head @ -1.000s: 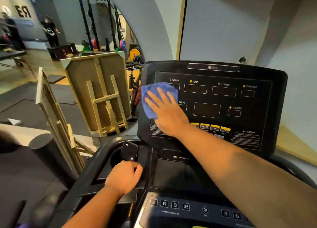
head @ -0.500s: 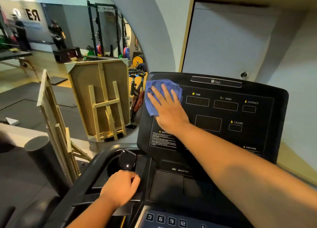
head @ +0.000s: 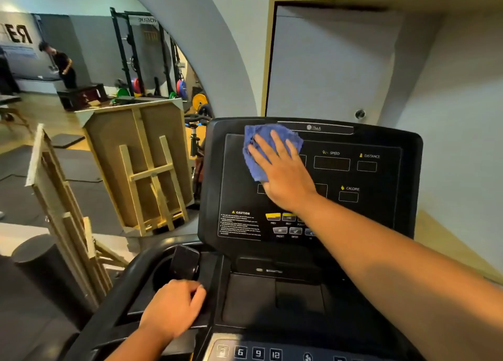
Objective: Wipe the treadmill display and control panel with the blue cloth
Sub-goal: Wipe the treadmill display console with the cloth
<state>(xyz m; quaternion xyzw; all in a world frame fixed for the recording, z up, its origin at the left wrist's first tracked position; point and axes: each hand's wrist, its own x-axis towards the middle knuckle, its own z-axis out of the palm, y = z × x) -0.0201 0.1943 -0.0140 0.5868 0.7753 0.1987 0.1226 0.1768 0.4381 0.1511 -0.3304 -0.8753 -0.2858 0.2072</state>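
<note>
The black treadmill display (head: 381, 211) stands upright ahead of me, with SPEED, DISTANCE and CALORIE windows and yellow buttons lower down. My right hand (head: 283, 170) lies flat on its upper left part, fingers spread, pressing the crumpled blue cloth (head: 261, 143) against the screen. The cloth covers the top-left readouts. My left hand (head: 174, 309) is closed over the console's left edge beside a cup holder. The lower control panel (head: 258, 354) with number keys shows at the bottom edge.
A dark phone (head: 185, 261) leans in the left cup holder. Wooden easel frames (head: 147, 167) stand on the floor to the left, next to a black foam roller (head: 40, 265). A person (head: 61, 64) and weight racks are far back. A grey wall is close behind the display.
My right hand and the cloth have slid up and to the right across the display, from its left edge towards the top middle. The camera tilted down slightly. My left hand stayed put.
</note>
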